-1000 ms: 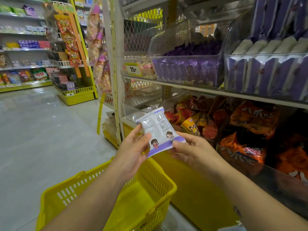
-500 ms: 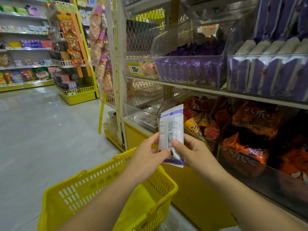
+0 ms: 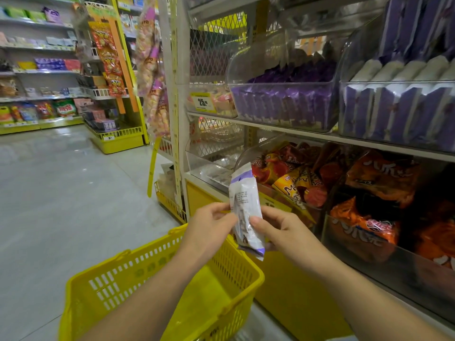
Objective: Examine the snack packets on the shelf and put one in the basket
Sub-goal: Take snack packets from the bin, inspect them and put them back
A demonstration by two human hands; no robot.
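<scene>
Fingers of L hand [image 3: 209,227] & R hand [image 3: 280,232] pinch white-purple crinkly plastic snack packet [image 3: 246,205] from 9 & 3 o'clock; pkt upright, mid-air, above yellow slotted plastic basket [image 3: 147,264] at 6 o'clock.

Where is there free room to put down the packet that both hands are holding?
The yellow basket is bare inside, bordered by its lattice walls, just below the packet. The clear bin left of the red and orange snack bags looks nearly bare. The purple packet bins above are crowded.
</scene>
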